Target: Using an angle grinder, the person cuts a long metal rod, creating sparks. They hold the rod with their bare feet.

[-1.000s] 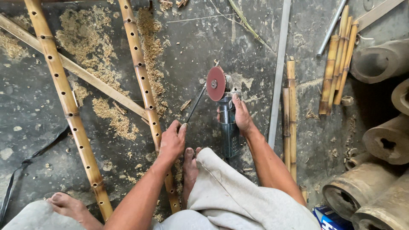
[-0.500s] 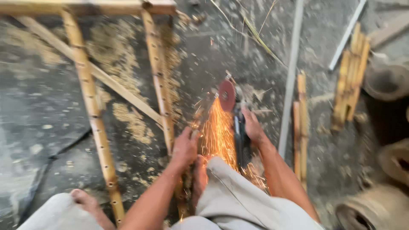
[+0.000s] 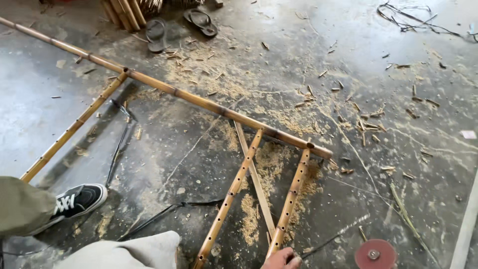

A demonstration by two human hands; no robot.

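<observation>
Concrete floor (image 3: 413, 40) open beyond; left hand (image 3: 282, 259) at frame edge

Floor: you look down on grey, stained concrete floor (image 3: 59, 99), glossy at upper left.
Litter: sawdust (image 3: 249, 219) at centre, chips at right.
Top edge: dark sandals (image 3: 199, 21).
Light: soft daylight, faint shadows.

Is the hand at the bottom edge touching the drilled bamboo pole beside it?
Touching. The head view shows the left hand wrapped against the lower end of the drilled bamboo pole, no gap between them.
</observation>
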